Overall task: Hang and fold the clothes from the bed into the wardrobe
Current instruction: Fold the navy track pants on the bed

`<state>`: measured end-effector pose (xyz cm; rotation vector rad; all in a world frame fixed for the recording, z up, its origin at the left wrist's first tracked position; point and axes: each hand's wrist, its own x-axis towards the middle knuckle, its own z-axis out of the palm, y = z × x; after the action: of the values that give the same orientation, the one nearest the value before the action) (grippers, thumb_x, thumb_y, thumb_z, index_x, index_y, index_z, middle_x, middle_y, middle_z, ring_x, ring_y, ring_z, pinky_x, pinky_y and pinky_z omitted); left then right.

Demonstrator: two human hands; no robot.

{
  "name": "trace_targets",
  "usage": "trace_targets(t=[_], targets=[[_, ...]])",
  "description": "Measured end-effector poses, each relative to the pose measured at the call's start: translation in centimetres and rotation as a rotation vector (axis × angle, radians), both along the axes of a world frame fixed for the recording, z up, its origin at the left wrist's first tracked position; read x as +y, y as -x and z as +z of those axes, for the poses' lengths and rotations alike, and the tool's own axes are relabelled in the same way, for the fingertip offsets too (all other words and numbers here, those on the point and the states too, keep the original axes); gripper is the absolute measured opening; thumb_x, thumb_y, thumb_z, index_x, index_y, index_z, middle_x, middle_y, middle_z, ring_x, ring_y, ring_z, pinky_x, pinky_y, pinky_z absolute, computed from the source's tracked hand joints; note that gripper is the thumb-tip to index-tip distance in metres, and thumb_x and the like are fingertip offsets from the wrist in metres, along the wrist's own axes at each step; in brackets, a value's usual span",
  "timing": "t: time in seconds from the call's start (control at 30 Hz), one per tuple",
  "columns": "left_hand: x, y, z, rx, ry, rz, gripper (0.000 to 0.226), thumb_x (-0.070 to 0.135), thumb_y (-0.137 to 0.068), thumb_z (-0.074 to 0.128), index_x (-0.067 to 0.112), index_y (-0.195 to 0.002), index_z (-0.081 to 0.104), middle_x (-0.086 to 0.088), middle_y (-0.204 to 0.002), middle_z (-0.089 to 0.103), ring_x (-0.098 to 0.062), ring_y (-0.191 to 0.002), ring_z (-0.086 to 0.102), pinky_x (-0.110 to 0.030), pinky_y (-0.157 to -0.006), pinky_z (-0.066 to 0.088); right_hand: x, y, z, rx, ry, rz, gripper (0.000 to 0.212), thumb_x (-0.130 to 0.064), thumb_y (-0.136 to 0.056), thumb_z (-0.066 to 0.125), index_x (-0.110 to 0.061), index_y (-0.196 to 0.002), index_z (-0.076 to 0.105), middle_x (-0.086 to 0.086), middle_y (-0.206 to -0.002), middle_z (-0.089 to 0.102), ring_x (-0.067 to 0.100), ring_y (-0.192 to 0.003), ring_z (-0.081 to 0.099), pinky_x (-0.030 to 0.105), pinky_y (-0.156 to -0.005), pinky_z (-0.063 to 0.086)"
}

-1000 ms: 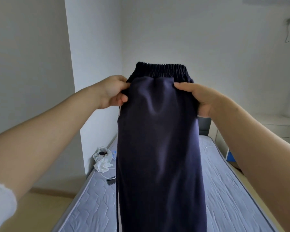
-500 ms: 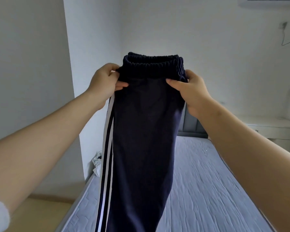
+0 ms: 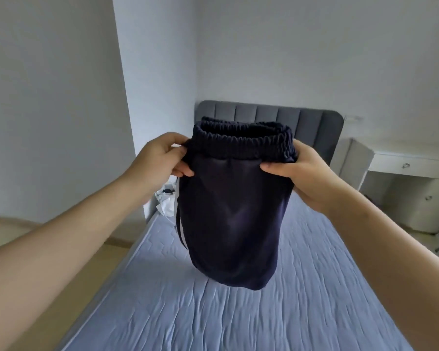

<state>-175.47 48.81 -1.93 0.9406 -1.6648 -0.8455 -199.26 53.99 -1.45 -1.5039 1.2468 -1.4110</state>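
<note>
Both your hands are clamped on the navy trousers [image 3: 233, 219] right at the elastic waistband [image 3: 241, 145]. Your left hand [image 3: 162, 158] pinches the left end, thumb on the near face and fingers curled round the back. Your right hand [image 3: 297, 171] does the same on the right end, so neither grip is loose. The trousers hang doubled over from the waistband, with a white side stripe [image 3: 179, 224] showing down the left edge. Their lower fold sits over the middle of the bed [image 3: 213, 312]; can't tell if it actually touches. The mattress cover is pale blue and wrinkled, with a grey padded headboard [image 3: 314, 127] behind. A crumpled white bundle [image 3: 166, 198] lies at the bed's left edge, and a white desk [image 3: 411, 163] stands off to the right.
</note>
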Motion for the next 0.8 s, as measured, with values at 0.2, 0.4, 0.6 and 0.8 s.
trace_targets(t=[0.2,0.4,0.6,0.8], targets=[[1.9,0.0,-13.2,-0.071,-0.307,-0.090,0.033,-0.003,-0.094,0.042,0.024,-0.086,0.060,0.006,-0.086,0.061,-0.002,-0.083,0.055,-0.012,-0.080,0.041,2.3,0.7,-12.3,-0.032,-0.376,0.121,0.037,0.010,-0.074,0.068,-0.010,-0.105,0.062,0.007,-0.101,0.072,0.021,-0.095,0.068,0.026,-0.077,0.055],[4.1,-0.3,-23.8,-0.138,-0.680,-0.128,0.031,0.002,-0.097,0.041,0.024,-0.088,0.061,0.008,-0.087,0.065,-0.002,-0.086,0.058,-0.004,-0.074,0.042,4.6,0.6,-23.6,-0.153,-0.693,0.178,0.052,0.015,-0.067,0.071,-0.011,-0.111,0.060,0.008,-0.102,0.071,0.021,-0.096,0.067,0.031,-0.081,0.054],[4.4,0.3,-31.5,-0.223,-0.884,-0.014,0.032,0.004,-0.096,0.042,0.027,-0.086,0.061,0.006,-0.084,0.063,-0.007,-0.080,0.055,-0.024,-0.081,0.042,5.0,0.5,-31.6,-0.210,-0.912,0.159,0.044,0.013,-0.073,0.067,-0.010,-0.110,0.061,0.011,-0.104,0.071,0.024,-0.098,0.068,0.030,-0.080,0.056],[1.4,1.5,-38.3,-0.272,-0.947,0.021,0.030,0.008,-0.096,0.043,0.028,-0.085,0.063,0.017,-0.066,0.061,0.004,-0.065,0.053,-0.015,-0.064,0.039,1.9,1.4,-39.0,-0.207,-0.984,0.023,0.042,0.018,-0.073,0.058,-0.007,-0.106,0.061,0.014,-0.097,0.071,0.025,-0.091,0.068,0.033,-0.078,0.056]])
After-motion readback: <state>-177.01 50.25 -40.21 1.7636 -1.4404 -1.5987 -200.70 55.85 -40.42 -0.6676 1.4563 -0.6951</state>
